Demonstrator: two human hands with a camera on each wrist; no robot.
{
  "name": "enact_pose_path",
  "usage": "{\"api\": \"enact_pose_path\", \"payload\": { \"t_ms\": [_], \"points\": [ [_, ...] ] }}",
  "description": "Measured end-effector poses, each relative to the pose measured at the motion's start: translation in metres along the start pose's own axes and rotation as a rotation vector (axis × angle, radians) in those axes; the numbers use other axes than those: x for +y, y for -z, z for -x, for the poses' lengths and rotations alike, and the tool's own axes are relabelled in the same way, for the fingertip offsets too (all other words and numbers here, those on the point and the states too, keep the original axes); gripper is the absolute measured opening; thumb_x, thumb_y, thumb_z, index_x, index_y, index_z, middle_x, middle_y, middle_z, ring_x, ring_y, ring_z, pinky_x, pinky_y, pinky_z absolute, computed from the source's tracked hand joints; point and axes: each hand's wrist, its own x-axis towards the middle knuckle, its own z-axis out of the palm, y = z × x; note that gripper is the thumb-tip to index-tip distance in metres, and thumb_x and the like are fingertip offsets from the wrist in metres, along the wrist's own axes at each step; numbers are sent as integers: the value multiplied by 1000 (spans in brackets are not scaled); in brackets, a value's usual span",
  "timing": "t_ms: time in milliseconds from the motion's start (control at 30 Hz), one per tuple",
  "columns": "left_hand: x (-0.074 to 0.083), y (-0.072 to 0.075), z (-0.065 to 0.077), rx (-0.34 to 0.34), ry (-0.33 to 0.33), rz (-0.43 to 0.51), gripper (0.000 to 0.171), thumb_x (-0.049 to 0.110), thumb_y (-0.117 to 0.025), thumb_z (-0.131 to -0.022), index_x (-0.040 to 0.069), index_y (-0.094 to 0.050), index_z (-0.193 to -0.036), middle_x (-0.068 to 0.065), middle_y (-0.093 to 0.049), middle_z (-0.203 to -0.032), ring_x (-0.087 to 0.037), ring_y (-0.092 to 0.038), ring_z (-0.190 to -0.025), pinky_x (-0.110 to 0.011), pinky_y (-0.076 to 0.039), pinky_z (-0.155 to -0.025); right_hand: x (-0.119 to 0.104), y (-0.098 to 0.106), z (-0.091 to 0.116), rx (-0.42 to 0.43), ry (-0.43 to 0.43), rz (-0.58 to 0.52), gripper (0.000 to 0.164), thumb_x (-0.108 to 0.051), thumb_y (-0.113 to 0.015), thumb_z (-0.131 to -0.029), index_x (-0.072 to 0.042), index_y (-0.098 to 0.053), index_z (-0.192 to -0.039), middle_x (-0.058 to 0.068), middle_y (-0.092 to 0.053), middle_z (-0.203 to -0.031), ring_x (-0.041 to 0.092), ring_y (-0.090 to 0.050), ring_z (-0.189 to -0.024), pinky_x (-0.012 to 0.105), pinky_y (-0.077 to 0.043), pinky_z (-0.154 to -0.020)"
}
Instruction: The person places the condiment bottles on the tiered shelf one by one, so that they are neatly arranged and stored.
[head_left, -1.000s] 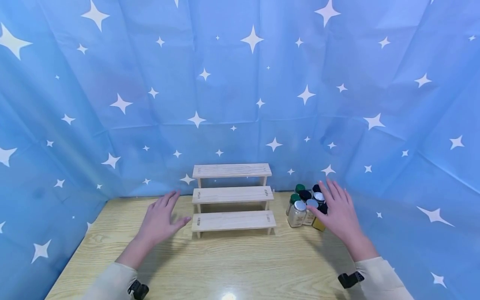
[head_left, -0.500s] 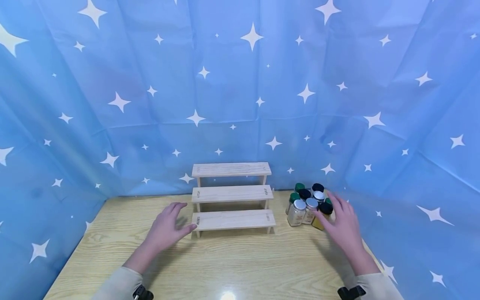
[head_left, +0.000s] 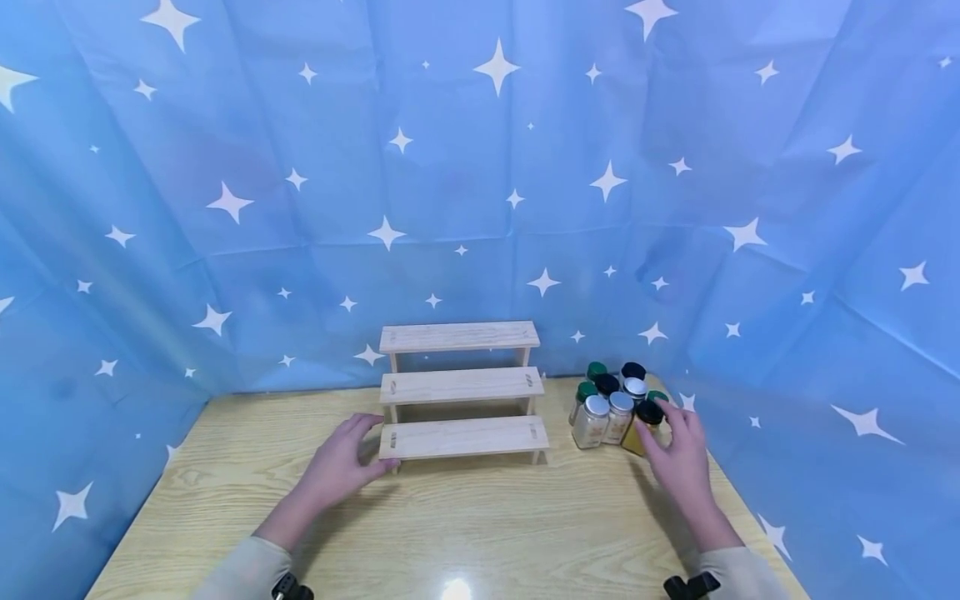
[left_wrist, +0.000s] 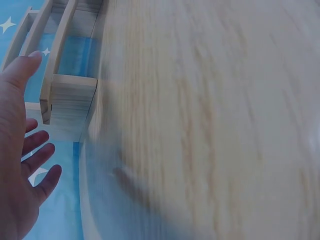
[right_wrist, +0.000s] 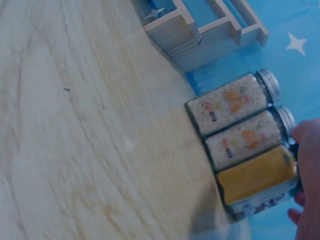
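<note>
My right hand (head_left: 681,462) reaches down over a spice jar (head_left: 636,437) with a black lid and yellow contents, thumb and fingers on either side of the lid. In the right wrist view this jar (right_wrist: 257,172) stands beside two silver-lidded jars of pale grains, the near one (right_wrist: 245,140) close to my thumb. By the left end of a three-step wooden rack (head_left: 463,438) is my left hand (head_left: 337,467), fingers spread and thumb low beside the bottom shelf. The left wrist view shows the hand (left_wrist: 15,150) next to the rack end; contact cannot be told.
Several more jars stand packed behind, with green lids (head_left: 596,369), black lids (head_left: 606,384) and a silver lid (head_left: 635,387). The rack backs onto a blue star-patterned cloth (head_left: 465,167). Light wood forms the tabletop (head_left: 480,525), its right edge close to the jars.
My right hand has come down from above the jars to the black-lidded one. My left hand has moved right and nearer the rack. The jars and rack stay put; the head view shifts slightly.
</note>
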Motion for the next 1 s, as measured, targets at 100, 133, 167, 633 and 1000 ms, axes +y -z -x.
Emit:
{"api": "enact_pose_path", "payload": {
  "t_ms": [100,133,167,633,1000],
  "points": [
    [1,-1,0,-5,-5,15,88,51,-92,-89,3,-59,-154,-18,-60,-155,-45,-57,-143,-67,-49,-117,1,-4,0,13,-5,-2,60,-27,-76,-108,-1,-55,-159,26,-52,-136,42,-55,-114,42,-49,-82],
    [1,-2,0,-8,-5,18,87,51,-93,-89,3,-60,-154,-17,-60,-155,-45,-57,-143,-66,-48,-117,1,-5,0,16,-8,-1,60,-27,-76,-108,-1,-55,-159,25,-53,-135,40,-56,-112,40,-48,-80],
    [1,-3,-1,-11,-8,18,87,50,-93,-89,3,-60,-153,-17,-61,-155,-45,-57,-143,-66,-48,-118,1,-7,0,21,-10,0,60,-26,-76,-108,-1,-55,-158,25,-53,-134,39,-56,-110,39,-48,-78],
    [-1,-6,-5,-39,-8,66,78,41,-94,-90,3,-63,-151,-10,-62,-150,-37,-60,-140,-58,-51,-118,9,-18,-3,87,-56,-17,50,-23,-75,-108,-2,-60,-151,21,-58,-137,38,-61,-117,45,-50,-89],
    [-5,-8,-10,-56,6,120,72,40,-93,-92,6,-65,-149,-6,-64,-142,-35,-66,-130,-57,-57,-108,6,-20,-3,140,-92,-77,46,-20,-80,-105,-3,-65,-145,18,-66,-134,35,-64,-121,40,-50,-96]
  ]
}}
